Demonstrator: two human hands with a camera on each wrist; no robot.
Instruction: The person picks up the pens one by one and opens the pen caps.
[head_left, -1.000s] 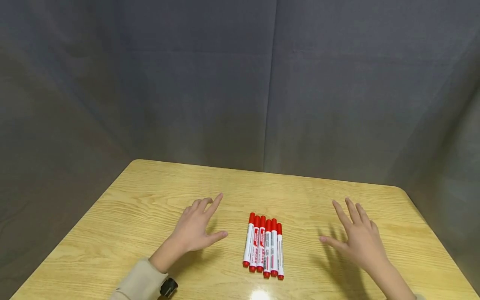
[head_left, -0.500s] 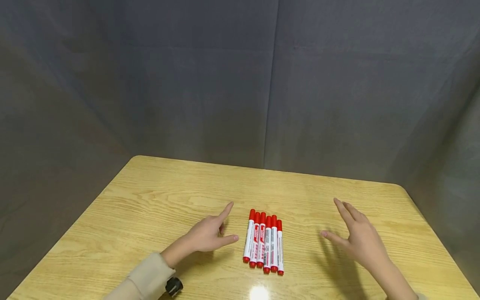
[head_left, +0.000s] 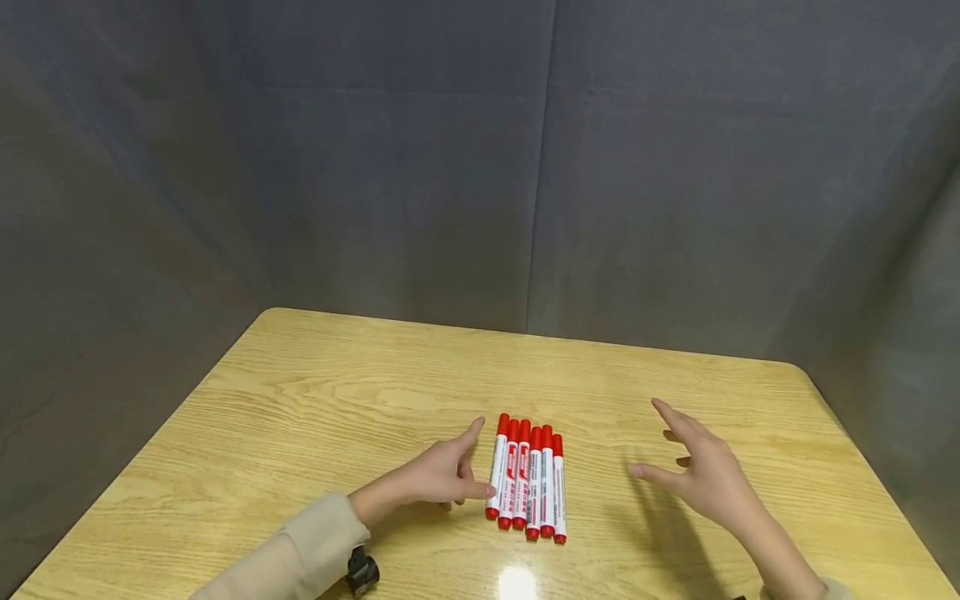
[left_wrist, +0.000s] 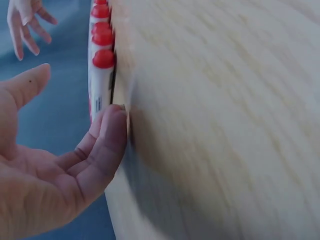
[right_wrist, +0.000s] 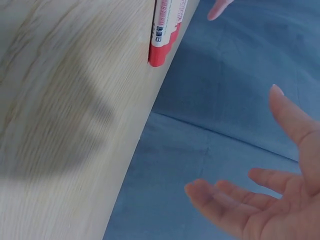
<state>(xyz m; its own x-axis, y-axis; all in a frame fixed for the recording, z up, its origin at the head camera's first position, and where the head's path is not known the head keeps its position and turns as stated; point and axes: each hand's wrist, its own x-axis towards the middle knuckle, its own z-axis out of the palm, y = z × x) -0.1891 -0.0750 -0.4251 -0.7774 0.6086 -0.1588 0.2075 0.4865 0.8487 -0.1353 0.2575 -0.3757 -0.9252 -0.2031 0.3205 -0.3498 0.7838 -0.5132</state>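
Several whiteboard markers [head_left: 522, 475], white with red caps and red ends, lie side by side in a row on the wooden table [head_left: 360, 367], caps pointing away from me. My left hand [head_left: 431, 477] is at the row's left side, low over the wood. Its thumb overlaps the lower part of the leftmost marker [head_left: 498, 458] in the head view. In the left wrist view the fingertips are beside the nearest marker [left_wrist: 102, 75], while the thumb stays apart; contact is unclear. To the right, my right hand [head_left: 712, 475] hovers above the table, holding nothing, thumb and fingers spread apart.
A dark grey-blue cloth [head_left: 405, 183] hangs behind the table and along both sides. Bare wood lies left and right of the row. A black strap-like item [head_left: 363, 572] shows under the left sleeve [head_left: 315, 542].
My left hand has moved right and come up to the row of markers. My right hand has turned slightly and its fingers have bent a little. The markers stay in their row.
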